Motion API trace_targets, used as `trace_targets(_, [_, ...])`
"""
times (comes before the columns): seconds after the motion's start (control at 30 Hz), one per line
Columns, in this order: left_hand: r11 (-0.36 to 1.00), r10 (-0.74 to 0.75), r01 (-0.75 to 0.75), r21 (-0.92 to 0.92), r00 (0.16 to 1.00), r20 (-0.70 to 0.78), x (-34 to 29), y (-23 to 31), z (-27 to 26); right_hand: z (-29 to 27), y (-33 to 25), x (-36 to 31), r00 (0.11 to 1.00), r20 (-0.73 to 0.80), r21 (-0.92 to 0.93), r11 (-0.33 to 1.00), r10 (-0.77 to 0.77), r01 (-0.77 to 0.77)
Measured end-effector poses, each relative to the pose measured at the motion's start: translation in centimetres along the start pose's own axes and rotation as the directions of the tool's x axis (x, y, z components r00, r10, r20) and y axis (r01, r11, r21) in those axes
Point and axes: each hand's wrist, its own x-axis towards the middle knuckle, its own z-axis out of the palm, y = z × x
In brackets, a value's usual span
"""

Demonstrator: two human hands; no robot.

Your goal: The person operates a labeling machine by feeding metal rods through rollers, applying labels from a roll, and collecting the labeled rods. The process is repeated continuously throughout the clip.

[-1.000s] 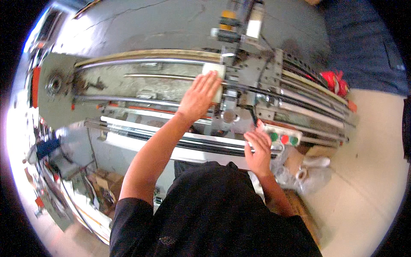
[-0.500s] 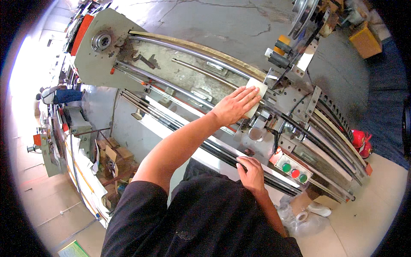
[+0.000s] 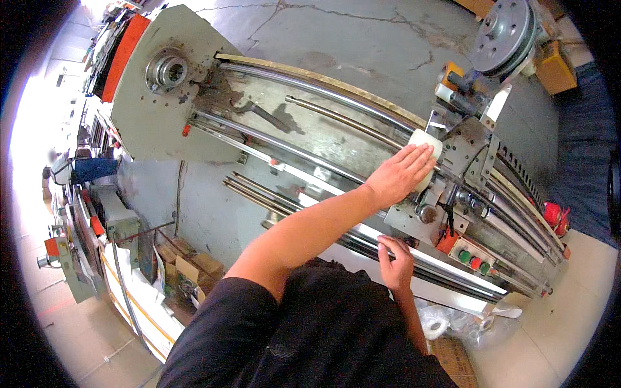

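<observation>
My left hand (image 3: 402, 171) reaches across the machine, its fingers stretched out and lying flat against a white roll-like piece (image 3: 424, 139). That piece sits around or against a long metal rod (image 3: 346, 119); the hand hides much of it. My right hand (image 3: 396, 264) hovers close to the machine's front edge with its fingers loosely bent and the thumb apart, and nothing shows in it. Below it run several dark rods (image 3: 446, 277). To its right is a control box (image 3: 471, 258) with green and red buttons.
A grey end plate (image 3: 152, 97) with a round metal hub closes the machine's left end. A wrench-like tool (image 3: 268, 118) lies on its bed. Pulley wheels (image 3: 503, 35) stand at the far right. Cardboard boxes (image 3: 204, 266) are at lower left; clear plastic wrapping (image 3: 462, 326) is at lower right.
The whole machine has shifted right and down in the view. My left hand stays flat on the white piece. My right hand looks lifted off the dark rods, its fingers more bent.
</observation>
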Motion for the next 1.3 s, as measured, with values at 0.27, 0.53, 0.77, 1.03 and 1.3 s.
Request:
trace_targets(0.27, [0.996, -0.042, 0.042, -0.080, 0.999, 0.000, -5.7, -9.3, -5.1, 5.9, -11.9, 2.9, 0.986, -0.008, -0.081, 0.982, -0.169, 0.168])
trace_targets(0.53, [0.988, -0.088, 0.102, -0.116, 0.989, 0.120, -13.3, -22.8, -11.6, 11.7, -15.6, 6.6, 0.971, -0.120, -0.193, 0.964, -0.207, 0.182])
trace_targets(0.77, [0.974, -0.215, 0.185, 0.134, 0.941, 0.261, -20.7, -32.9, -16.7, 13.3, -20.1, 7.4, 0.915, -0.150, -0.197, 0.919, -0.373, 0.342])
trace_targets(1.03, [0.972, -0.208, 0.171, 0.158, 0.945, 0.254, -22.9, -37.4, -17.5, 15.7, -17.8, 11.1, 0.990, 0.073, -0.329, 0.934, -0.123, 0.140])
trace_targets(1.3, [0.976, -0.200, 0.177, 0.124, 0.958, 0.204, -23.0, -36.4, -17.0, -13.8, 3.8, 14.6, 0.762, -0.648, -0.508, 0.738, 0.011, -0.443])
